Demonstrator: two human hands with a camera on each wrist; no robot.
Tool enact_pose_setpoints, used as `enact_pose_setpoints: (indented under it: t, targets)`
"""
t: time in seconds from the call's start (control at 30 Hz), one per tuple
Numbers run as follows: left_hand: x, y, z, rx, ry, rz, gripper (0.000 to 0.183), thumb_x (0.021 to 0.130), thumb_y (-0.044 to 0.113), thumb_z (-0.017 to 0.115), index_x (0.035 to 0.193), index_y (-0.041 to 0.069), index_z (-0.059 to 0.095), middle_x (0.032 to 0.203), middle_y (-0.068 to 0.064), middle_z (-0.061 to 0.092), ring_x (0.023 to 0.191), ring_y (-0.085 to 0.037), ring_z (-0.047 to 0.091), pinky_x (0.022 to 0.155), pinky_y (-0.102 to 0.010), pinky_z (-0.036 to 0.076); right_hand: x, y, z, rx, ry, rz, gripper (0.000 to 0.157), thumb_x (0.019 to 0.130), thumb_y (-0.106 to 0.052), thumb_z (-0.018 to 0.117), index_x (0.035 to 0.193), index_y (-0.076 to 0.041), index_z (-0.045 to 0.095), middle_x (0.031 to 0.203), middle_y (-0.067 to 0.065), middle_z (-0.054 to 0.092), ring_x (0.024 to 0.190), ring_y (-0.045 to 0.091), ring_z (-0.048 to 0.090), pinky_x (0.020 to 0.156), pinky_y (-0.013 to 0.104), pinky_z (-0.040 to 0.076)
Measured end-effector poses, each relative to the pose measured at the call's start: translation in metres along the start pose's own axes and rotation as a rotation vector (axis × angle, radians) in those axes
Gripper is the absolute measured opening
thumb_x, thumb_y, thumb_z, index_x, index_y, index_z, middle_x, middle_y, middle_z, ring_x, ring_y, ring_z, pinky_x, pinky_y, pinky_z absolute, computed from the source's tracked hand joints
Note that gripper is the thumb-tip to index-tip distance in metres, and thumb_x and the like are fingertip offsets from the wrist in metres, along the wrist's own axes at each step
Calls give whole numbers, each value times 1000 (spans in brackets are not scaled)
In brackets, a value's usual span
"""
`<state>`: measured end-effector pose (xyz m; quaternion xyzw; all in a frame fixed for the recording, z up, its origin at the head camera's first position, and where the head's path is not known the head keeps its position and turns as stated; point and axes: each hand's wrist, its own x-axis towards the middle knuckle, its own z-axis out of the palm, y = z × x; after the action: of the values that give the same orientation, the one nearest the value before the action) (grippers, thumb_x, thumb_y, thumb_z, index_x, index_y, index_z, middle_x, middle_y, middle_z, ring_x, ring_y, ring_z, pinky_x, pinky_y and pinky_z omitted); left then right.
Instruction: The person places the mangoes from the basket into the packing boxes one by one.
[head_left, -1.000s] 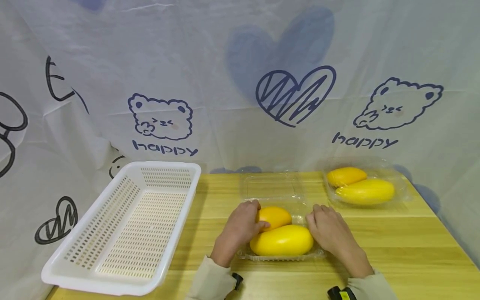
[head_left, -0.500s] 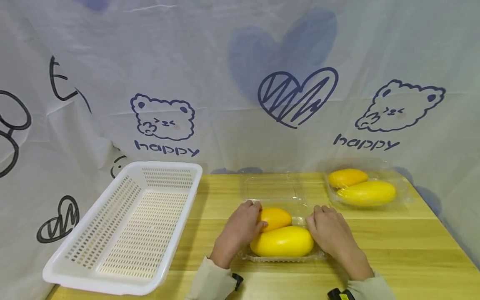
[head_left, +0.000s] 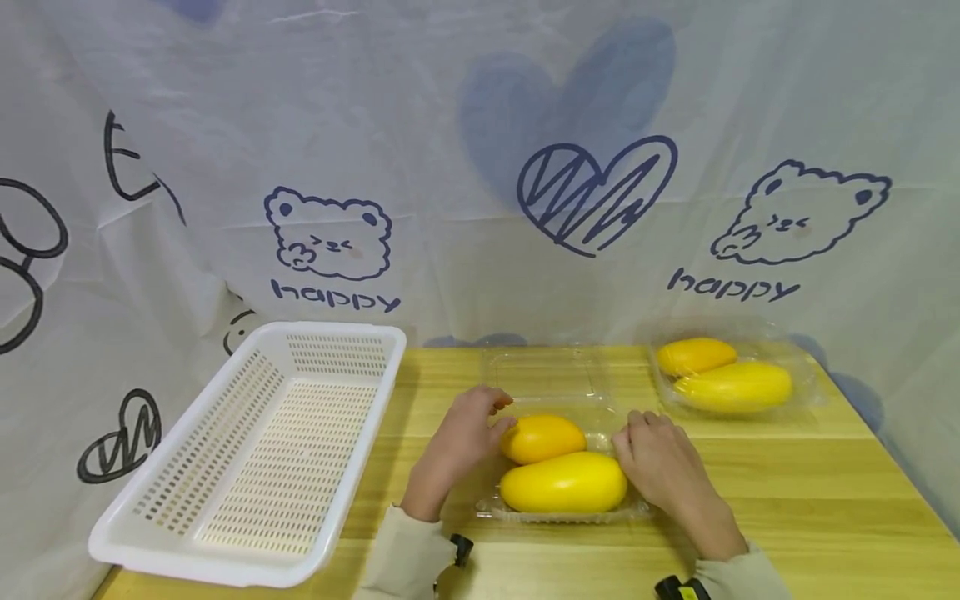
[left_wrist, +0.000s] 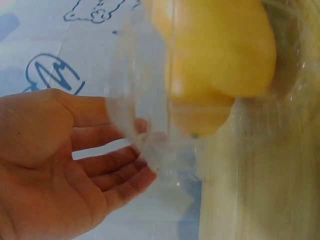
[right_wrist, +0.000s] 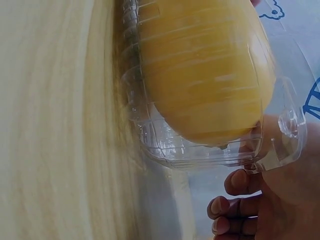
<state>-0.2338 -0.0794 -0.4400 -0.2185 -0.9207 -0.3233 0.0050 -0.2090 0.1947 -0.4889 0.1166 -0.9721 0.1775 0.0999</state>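
A clear plastic clamshell box (head_left: 558, 518) lies on the table, its lid (head_left: 543, 371) folded back. Inside are an orange-yellow mango-like fruit (head_left: 543, 439) and, in front of it, a larger yellow oblong fruit (head_left: 562, 483). My left hand (head_left: 465, 437) is beside the box's left side, fingers loosely extended near the smaller fruit and holding nothing. In the left wrist view, its fingertips (left_wrist: 140, 172) are by the clear wall. My right hand (head_left: 663, 462) grips the box's right edge; the right wrist view shows its thumb partly behind the clear plastic and curled fingers (right_wrist: 235, 205) outside.
On the left stands a white perforated basket (head_left: 202, 567) with nothing in it. A second clear box (head_left: 806, 383) at the back right holds two similar fruits (head_left: 733, 387). A printed cloth (head_left: 450, 250) hangs behind the wooden table (head_left: 825, 517).
My left hand has let go of the smaller fruit and drawn back to the left, its fingers opening. The fruit now shows its left end. My right hand has stayed in place.
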Motion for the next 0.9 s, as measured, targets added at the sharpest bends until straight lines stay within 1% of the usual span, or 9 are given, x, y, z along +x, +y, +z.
enact_pose_setpoints:
  t: [0.1,0.17,0.33,0.47,0.57,0.67,0.73,0.83,0.9]
  targets:
    - [1,-7,-3,-34,82,20,22,98,5,68,116,-7,70,113,-21,69,101,-35,66,88,-47,57,0,-1,0,8,-6,2,26,102,-14,46,77,-10,50,70,4,43,67,23,44,67,43,42]
    - [3,-12,-5,-57,136,18,18,98,5,68,112,-5,71,108,-18,71,96,-32,67,86,-45,57,0,-1,1,15,-9,5,26,102,-14,46,77,-9,50,70,4,44,67,23,44,68,44,43]
    - [7,-22,-7,-161,261,-31,14,100,5,65,109,-2,73,100,-13,73,91,-27,69,82,-40,59,1,-1,0,34,-22,6,26,103,-14,45,78,-10,50,71,4,44,69,23,44,69,45,43]
    - [11,-26,-7,-259,359,-60,16,99,2,64,111,-2,73,101,-15,74,92,-29,71,81,-41,60,1,0,0,44,-24,4,27,103,-13,45,77,-10,49,70,4,44,69,23,44,69,44,42]
    - [13,-32,-5,-307,405,-86,17,98,1,64,113,-3,72,103,-16,73,94,-30,71,82,-42,60,2,0,-1,50,-23,1,27,103,-13,45,77,-10,49,70,4,44,68,24,45,69,44,42]
    - [15,-40,-2,-353,414,-118,20,97,0,64,116,-6,70,109,-20,71,98,-33,69,85,-43,59,3,0,0,53,-21,-4,26,103,-13,45,77,-10,50,70,4,45,69,24,46,69,44,43]
    - [16,-45,-1,-390,396,-141,24,98,1,63,120,-8,68,115,-24,69,103,-36,68,88,-45,58,2,0,0,55,-22,-4,26,103,-13,45,77,-10,50,71,4,45,69,23,47,69,45,44]
    - [17,-50,2,-451,339,-196,32,100,5,62,129,-9,63,126,-30,63,112,-42,65,93,-47,56,2,1,0,55,-27,1,26,103,-13,45,78,-10,51,72,4,46,71,24,48,71,46,45]
    - [18,-54,3,-528,290,-228,38,102,5,59,136,-11,57,132,-33,58,118,-46,61,96,-48,55,1,1,-1,54,-34,7,26,103,-14,45,79,-10,51,73,4,47,71,24,49,72,47,45]
